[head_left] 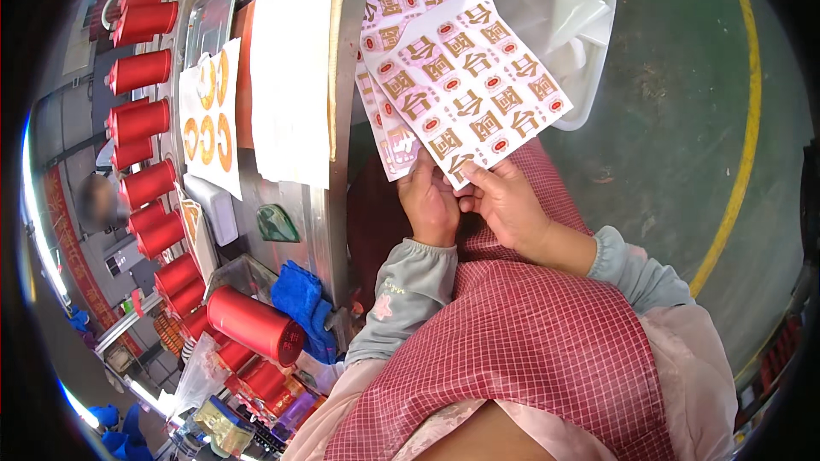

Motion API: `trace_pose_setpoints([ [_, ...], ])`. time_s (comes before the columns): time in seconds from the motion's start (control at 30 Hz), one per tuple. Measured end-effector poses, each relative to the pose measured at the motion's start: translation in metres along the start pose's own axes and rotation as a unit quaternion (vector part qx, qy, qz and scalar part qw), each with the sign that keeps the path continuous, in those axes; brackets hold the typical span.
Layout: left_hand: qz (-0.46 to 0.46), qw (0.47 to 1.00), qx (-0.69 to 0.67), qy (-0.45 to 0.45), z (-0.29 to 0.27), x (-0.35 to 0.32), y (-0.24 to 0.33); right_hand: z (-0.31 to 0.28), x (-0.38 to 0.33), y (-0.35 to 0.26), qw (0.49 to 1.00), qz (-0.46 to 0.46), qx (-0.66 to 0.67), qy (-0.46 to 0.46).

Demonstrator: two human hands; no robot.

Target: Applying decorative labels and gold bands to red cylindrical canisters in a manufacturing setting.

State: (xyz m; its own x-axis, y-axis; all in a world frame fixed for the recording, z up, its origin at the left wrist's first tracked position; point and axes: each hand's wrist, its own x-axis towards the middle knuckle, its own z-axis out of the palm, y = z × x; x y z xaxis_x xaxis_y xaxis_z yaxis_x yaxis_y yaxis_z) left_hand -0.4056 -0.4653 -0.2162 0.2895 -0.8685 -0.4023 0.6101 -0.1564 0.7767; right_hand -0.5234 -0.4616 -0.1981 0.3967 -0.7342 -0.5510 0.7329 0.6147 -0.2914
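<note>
Both hands grip sticker sheets (pixel 465 77) above a checked apron (pixel 521 333): the left hand (pixel 430 205) closed on the lower edge, the right hand (pixel 506 205) pinching the top sheet's corner, beside a surface (pixel 316 205) lined with red cylinders (pixel 141 119).

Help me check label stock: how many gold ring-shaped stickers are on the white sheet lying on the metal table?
4 gold ring stickers on the white sheet: upper left, upper right, lower left, lower right. None looks hidden.
</note>
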Motion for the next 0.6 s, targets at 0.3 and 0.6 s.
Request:
trace_pose_setpoints([
  [0.3,-0.002,1.0,0.002,0.007,-0.025,-0.019,0.013,-0.039,-0.025,-0.027,0.97,0.013,-0.242,0.021],
  [0.6,-0.007,0.999,0.02,-0.03,-0.052,-0.028,0.012,-0.068,-0.04,-0.083,0.886,0.03,-0.462,-0.007],
])
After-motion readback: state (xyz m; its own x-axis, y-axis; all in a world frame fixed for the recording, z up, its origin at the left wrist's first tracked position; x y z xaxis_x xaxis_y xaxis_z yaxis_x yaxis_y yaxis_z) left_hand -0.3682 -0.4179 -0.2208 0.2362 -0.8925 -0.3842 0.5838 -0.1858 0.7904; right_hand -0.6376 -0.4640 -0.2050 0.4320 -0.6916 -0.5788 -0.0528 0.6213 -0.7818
